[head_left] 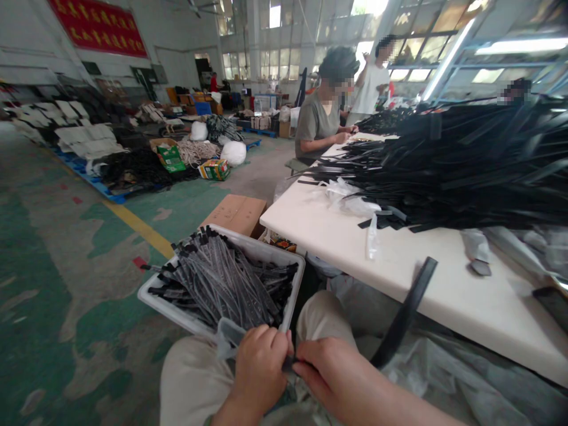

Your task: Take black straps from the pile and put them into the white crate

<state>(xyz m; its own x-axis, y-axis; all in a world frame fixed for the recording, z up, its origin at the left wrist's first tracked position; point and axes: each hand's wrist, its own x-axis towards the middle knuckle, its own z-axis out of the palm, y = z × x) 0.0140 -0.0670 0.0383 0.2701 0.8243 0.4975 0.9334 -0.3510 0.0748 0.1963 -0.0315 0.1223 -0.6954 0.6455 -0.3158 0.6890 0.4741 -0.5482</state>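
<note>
My left hand (261,362) is closed above my lap, gripping a clear plastic sleeve (227,338) whose loose end sticks out to the left. Right beside it my right hand (331,368) is pinched on a black strap (410,307). The strap's free end rises to the right, past my wrist, near the table edge. Where the two hands meet, a dark end shows between the fingers, but most of it is hidden. Just beyond my hands stands a white plastic bin (175,319), filled with black strips in clear sleeves (222,278).
To the right is a white table (306,216) with a large heap of black straps (465,160) and crumpled clear plastic bags (350,198). A cardboard box (235,210) stands behind the bin. A co-worker (317,118) sits at the table's far side; loaded pallets line the left floor.
</note>
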